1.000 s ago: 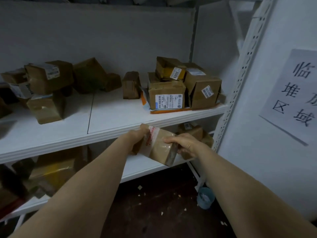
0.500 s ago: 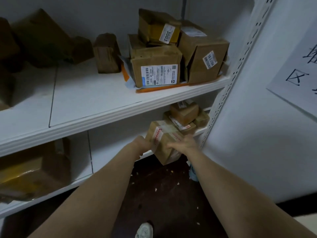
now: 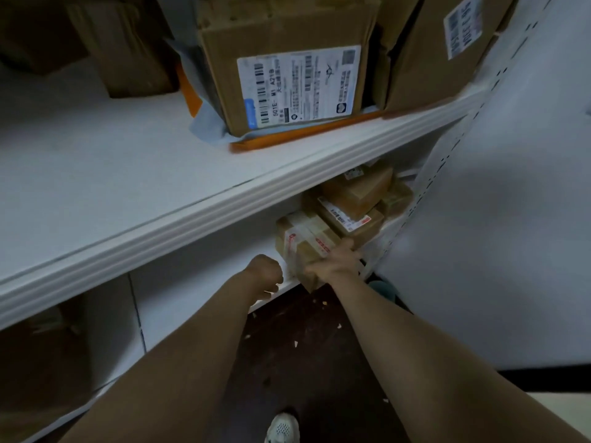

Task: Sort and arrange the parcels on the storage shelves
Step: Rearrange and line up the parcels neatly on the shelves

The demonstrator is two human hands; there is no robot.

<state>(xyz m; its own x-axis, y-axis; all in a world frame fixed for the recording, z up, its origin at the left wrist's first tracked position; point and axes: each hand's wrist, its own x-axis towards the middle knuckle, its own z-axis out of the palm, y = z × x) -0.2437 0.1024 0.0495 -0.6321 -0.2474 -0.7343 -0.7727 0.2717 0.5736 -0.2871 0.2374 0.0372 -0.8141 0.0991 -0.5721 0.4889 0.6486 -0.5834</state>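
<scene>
A brown parcel [image 3: 303,243] bound with red-and-white tape sits at the front right of the lower shelf [image 3: 198,279], its near end overhanging the edge. My right hand [image 3: 335,263] grips the parcel's near right corner, fingers wrapped over the top. My left hand [image 3: 265,271] hangs just left of the parcel, loosely curled and holding nothing. Two or three small taped parcels [image 3: 355,199] are stacked right behind and to the right, touching it.
The upper shelf [image 3: 224,193] juts out overhead with a labelled box [image 3: 287,75] on an orange envelope [image 3: 303,132]. A perforated white post [image 3: 447,174] and wall close the right side. Dark boxes [image 3: 41,356] fill the lower left. A teal cup [image 3: 383,287] and my shoe [image 3: 283,428] are on the floor.
I have leaned down and closer. The taped parcel has gone from mid-air onto the lower shelf beside the stack. My left hand has let go of it; my right hand still holds it.
</scene>
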